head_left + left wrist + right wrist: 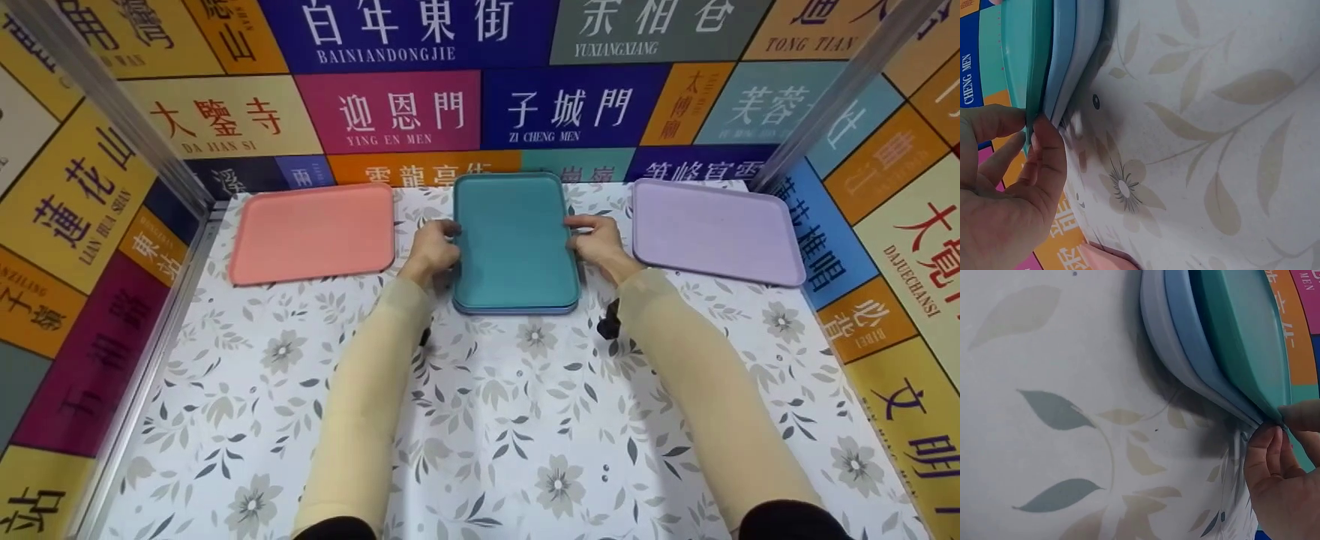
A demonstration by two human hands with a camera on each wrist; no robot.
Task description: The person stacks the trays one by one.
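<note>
A teal green tray [516,244] lies on top of a small stack at the back middle of the table. Below it, a light blue tray [1062,50] and a paler tray [1088,48] show their rims in the left wrist view. My left hand [433,249] pinches the left rim of the green tray between thumb and fingers. On the opposite side, my right hand [601,241] pinches its right rim. In both wrist views the green rim stands slightly apart from the blue one, with a dark gap between them.
A coral pink tray [315,234] lies flat left of the stack, and a lilac tray [712,232] lies to the right. The table [495,390] has a floral cover. Printed panels [390,112] stand along its back and sides.
</note>
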